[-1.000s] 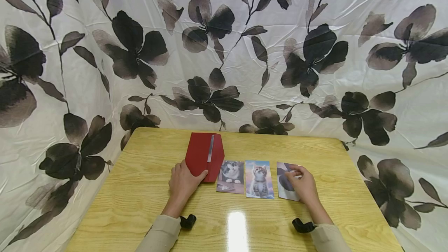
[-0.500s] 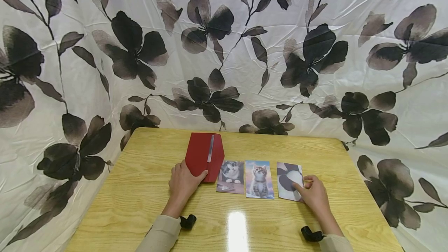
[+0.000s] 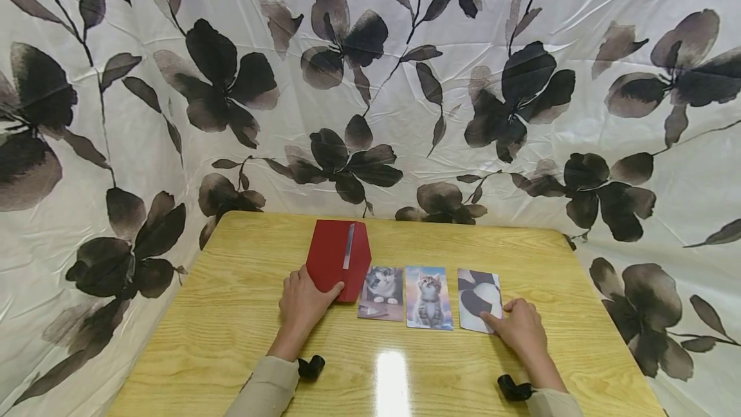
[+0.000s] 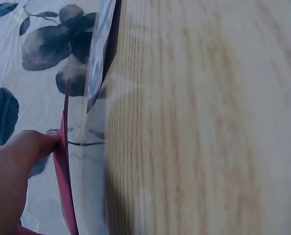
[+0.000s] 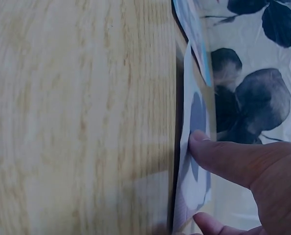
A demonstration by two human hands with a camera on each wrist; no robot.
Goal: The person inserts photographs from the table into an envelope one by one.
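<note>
A red envelope (image 3: 338, 256) lies flat on the wooden table (image 3: 231, 314), left of centre. My left hand (image 3: 307, 298) rests flat at its near edge, thumb tip on the envelope's lower corner; the left wrist view shows this hand (image 4: 15, 169) against the red envelope's edge (image 4: 63, 176). Right of the envelope, three picture cards lie in a row: a grey kitten card (image 3: 382, 291), a blue kitten card (image 3: 428, 296) and a black-and-white card (image 3: 477, 298). My right hand (image 3: 512, 320) lies beside that last card, its index fingertip (image 5: 204, 144) pressing the black-and-white card (image 5: 196, 110) near its corner.
A white cloth with dark flower prints (image 3: 370, 82) hangs close behind and around the table. Bright glare (image 3: 392, 372) sits on the tabletop near me. The table's right edge (image 3: 613, 333) is close to my right hand.
My right hand has slid back and to the right off the black-and-white card, uncovering it; only the index fingertip stays on its near corner. The left hand and envelope have not moved.
</note>
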